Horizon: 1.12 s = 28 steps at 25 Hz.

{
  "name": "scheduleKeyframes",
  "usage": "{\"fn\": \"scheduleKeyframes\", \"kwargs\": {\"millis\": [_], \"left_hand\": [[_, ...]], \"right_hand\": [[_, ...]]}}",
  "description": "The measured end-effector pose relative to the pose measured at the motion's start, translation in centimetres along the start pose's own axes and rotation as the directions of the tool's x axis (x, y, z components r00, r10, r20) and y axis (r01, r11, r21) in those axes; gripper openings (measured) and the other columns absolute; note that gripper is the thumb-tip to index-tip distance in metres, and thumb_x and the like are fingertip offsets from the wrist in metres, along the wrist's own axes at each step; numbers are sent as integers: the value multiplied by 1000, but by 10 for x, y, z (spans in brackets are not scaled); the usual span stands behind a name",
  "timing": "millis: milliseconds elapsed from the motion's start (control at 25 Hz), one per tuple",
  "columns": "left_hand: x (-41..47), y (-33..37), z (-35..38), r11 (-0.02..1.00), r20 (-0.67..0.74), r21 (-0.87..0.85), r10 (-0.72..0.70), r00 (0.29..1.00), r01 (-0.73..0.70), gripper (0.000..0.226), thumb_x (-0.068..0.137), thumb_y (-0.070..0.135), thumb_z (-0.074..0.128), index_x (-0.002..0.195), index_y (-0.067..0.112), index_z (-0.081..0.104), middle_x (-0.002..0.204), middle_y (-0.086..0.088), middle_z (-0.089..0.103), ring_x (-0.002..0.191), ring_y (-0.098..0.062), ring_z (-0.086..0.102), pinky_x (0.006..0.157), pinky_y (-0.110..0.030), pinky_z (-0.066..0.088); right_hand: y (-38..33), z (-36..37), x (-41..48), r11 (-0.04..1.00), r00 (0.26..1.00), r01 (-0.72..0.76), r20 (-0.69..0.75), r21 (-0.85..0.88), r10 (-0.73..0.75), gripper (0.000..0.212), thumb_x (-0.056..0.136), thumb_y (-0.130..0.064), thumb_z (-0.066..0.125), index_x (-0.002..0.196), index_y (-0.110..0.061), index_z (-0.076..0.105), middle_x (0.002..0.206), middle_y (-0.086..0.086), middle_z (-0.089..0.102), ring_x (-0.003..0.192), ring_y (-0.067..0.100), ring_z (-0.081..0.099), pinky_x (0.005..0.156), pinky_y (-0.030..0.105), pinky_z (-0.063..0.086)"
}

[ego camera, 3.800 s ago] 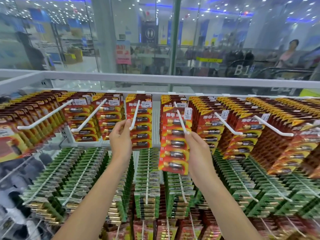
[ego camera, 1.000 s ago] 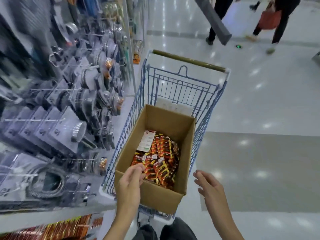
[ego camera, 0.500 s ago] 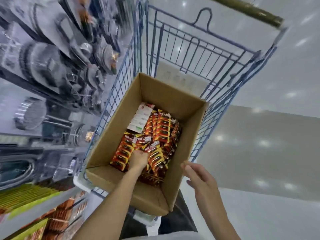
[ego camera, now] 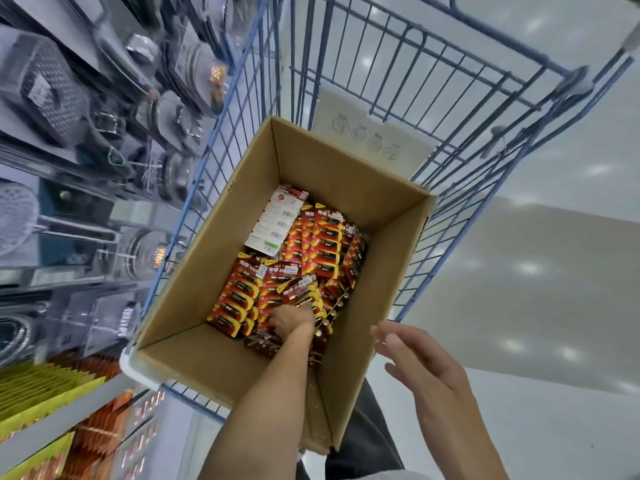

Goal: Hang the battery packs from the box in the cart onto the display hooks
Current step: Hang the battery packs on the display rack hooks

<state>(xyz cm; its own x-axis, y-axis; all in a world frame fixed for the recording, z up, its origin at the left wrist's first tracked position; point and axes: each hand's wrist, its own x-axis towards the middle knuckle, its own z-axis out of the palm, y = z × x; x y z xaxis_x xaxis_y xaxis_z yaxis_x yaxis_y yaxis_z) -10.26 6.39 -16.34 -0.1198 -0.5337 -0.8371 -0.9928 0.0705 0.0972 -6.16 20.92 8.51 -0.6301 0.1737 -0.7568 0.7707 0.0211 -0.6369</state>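
An open cardboard box (ego camera: pixel 194 282) stands in a blue wire cart (ego camera: pixel 381 64). Its bottom is covered with several red and yellow battery packs (ego camera: pixel 322 244); one pack (ego camera: pixel 277 220) lies white back up. My left hand (ego camera: pixel 292 320) reaches down into the box, and its fingers close round a tilted battery pack (ego camera: pixel 299 294) near the front of the heap; the fingertips are hidden. Outside the box, beside its right wall, my right hand (ego camera: pixel 415 362) hovers with fingers spread, touching nothing.
A display rack with blurred silver hardware (ego camera: pixel 69 133) runs along the cart's left side. Yellow packs (ego camera: pixel 34 386) and orange packs (ego camera: pixel 104 431) hang at the lower left. Shiny floor (ego camera: pixel 519 271) lies to the right.
I have turned from the display hooks to the cart. My left hand went down into the box onto the packs, and my right hand came up beside the box's right wall.
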Motion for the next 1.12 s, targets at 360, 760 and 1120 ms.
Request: {"fn": "scheduleKeyframes", "kwargs": {"millis": [360, 760, 1120], "left_hand": [[6, -24, 9, 988, 32, -83, 130, 991, -127, 50, 94, 28, 75, 136, 9, 56, 138, -18, 57, 132, -42, 54, 107, -53, 46], [-44, -16, -90, 813, -138, -152, 546, 826, -562, 43, 108, 32, 53, 146, 13, 53, 140, -7, 62, 134, -29, 55, 108, -46, 45], [-89, -30, -227, 659, -42, -522, 614, 788, -542, 24, 101, 34, 62, 125, 32, 63, 110, 6, 78, 95, -16, 77, 80, -42, 61]], "right_hand": [[2, 10, 4, 998, 1000, -20, 9, -67, 21, 16, 98, -36, 60, 105, -37, 75, 104, -23, 74, 105, -5, 66, 92, 23, 52], [-5, 54, 15, 944, 958, -285, 78, 164, 275, 23, 101, -29, 64, 120, -18, 69, 113, 0, 77, 109, 17, 71, 104, 39, 55], [39, 112, 98, 692, 780, -590, 70, 417, 622, 48, 108, -14, 47, 154, -4, 39, 150, 18, 51, 136, 32, 53, 112, 44, 46]]}}
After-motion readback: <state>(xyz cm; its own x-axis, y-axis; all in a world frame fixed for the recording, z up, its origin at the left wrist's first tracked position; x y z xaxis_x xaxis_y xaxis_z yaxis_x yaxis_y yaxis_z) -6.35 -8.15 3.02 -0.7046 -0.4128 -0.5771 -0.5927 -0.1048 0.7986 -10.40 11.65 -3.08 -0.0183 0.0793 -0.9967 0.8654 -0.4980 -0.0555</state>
